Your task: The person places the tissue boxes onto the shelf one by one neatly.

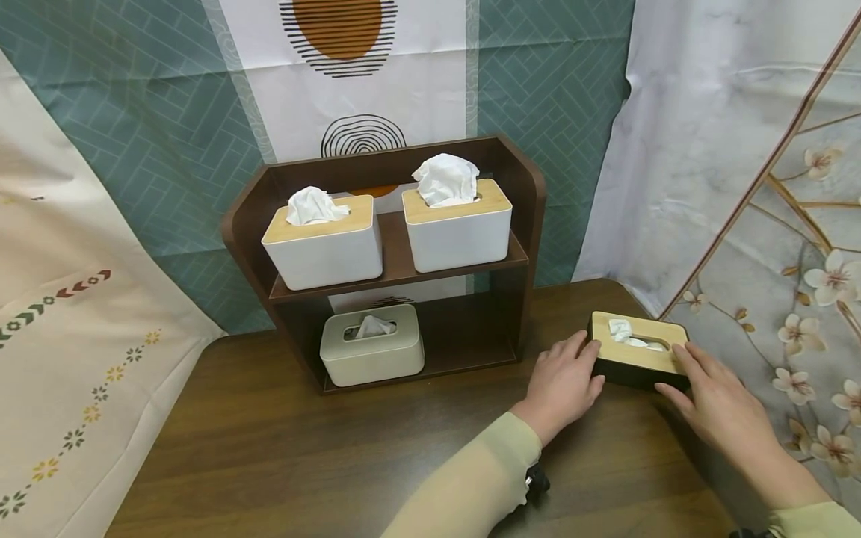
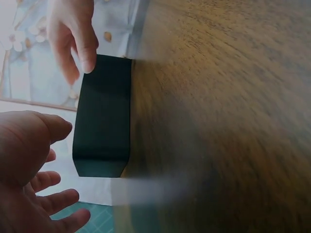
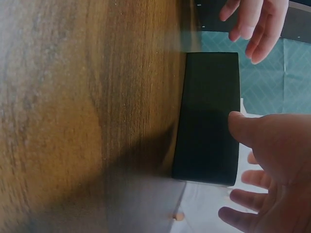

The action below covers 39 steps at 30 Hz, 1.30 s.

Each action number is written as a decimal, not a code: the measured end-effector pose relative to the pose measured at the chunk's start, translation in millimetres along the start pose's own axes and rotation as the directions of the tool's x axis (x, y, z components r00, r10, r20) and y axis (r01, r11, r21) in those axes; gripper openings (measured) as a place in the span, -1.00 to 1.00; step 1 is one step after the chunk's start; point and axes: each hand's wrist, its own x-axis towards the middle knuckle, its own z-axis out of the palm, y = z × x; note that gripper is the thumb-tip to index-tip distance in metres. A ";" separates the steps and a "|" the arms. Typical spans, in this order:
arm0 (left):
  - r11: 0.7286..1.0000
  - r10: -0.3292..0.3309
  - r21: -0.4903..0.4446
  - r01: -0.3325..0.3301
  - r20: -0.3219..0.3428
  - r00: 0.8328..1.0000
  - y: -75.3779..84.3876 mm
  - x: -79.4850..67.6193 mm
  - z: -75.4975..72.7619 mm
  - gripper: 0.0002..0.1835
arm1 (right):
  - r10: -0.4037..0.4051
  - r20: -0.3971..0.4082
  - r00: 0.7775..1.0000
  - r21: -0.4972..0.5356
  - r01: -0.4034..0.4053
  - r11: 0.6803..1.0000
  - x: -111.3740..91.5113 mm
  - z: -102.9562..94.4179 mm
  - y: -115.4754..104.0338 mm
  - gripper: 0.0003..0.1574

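A tissue box with a black body and a light wooden lid (image 1: pixel 608 347) stands on the table at the right, white tissue in its slot. My left hand (image 1: pixel 561 381) is at its left end with fingers spread; in the left wrist view a gap shows between the thumb (image 2: pixel 58 127) and the black side. At the other end is my right hand (image 1: pixel 723 396), its fingers over the lid's right edge and its thumb in front. The right wrist view has that thumb (image 3: pixel 239 127) overlapping the box's upper edge, the other fingers loosely spread beyond it.
A dark brown two-tier shelf (image 1: pixel 531 224) stands left of the box. Two white tissue boxes with wooden lids, one left (image 1: pixel 326 258) and one right (image 1: pixel 460 243), sit on its upper tier. A beige tissue box (image 1: pixel 377 362) occupies the lower tier. Patterned cloths (image 1: pixel 538 112) surround the wooden table (image 1: pixel 323 456).
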 end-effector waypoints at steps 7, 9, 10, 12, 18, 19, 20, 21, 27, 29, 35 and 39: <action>1.000 -0.005 0.018 0.005 0.020 1.000 4.1 4.9 7.2 -0.35 | -0.006 0.027 1.000 0.008 0.006 1.000 1.1 2.2 0.9 -0.15; 1.000 -0.005 0.019 0.005 0.027 1.000 4.3 5.8 9.6 -0.34 | 0.006 0.054 0.999 0.007 -0.006 1.000 1.5 2.1 0.7 -0.14; 1.000 -0.006 0.018 0.006 0.032 0.999 4.3 6.2 10.8 -0.34 | 0.013 0.070 0.997 0.007 -0.014 1.000 1.8 2.0 0.7 -0.12; 1.000 -0.010 0.014 0.009 0.046 0.999 4.4 6.8 12.8 -0.33 | 0.019 0.089 0.996 0.004 -0.019 1.000 2.9 1.9 0.7 -0.10; 0.999 -0.006 0.034 0.003 0.078 0.997 5.9 8.2 16.0 -0.32 | 0.023 0.113 0.993 0.002 -0.023 1.000 5.2 2.8 2.2 -0.08; 0.999 -0.003 0.041 0.000 0.079 0.997 6.2 8.4 16.2 -0.32 | 0.022 0.114 0.993 0.000 -0.022 1.000 5.1 3.1 2.5 -0.08; 0.999 -0.001 0.048 -0.003 0.080 0.997 6.5 8.5 16.5 -0.32 | 0.019 0.113 0.993 -0.001 -0.019 1.000 4.9 3.6 2.8 -0.08; 0.999 0.000 0.053 -0.004 0.079 0.997 6.7 8.7 16.8 -0.32 | 0.016 0.108 0.994 -0.004 -0.016 1.000 4.6 4.0 3.1 -0.08; 0.997 0.004 0.074 -0.009 0.065 0.998 7.4 9.0 18.2 -0.33 | -0.012 0.075 0.997 0.005 0.012 1.000 3.4 7.0 4.9 -0.10; 0.997 0.009 0.082 -0.014 0.059 0.998 7.3 8.8 18.4 -0.34 | -0.027 0.061 0.998 0.009 0.026 1.000 3.4 7.9 5.0 -0.10; 0.994 0.026 0.107 -0.032 0.051 0.998 6.1 7.5 18.6 -0.36 | -0.050 0.046 0.998 0.019 0.050 0.999 2.5 9.1 5.3 -0.10; 0.994 0.033 0.107 -0.038 0.049 0.998 4.7 5.4 18.7 -0.35 | -0.060 0.036 0.998 0.021 0.059 0.998 2.3 9.6 4.8 -0.13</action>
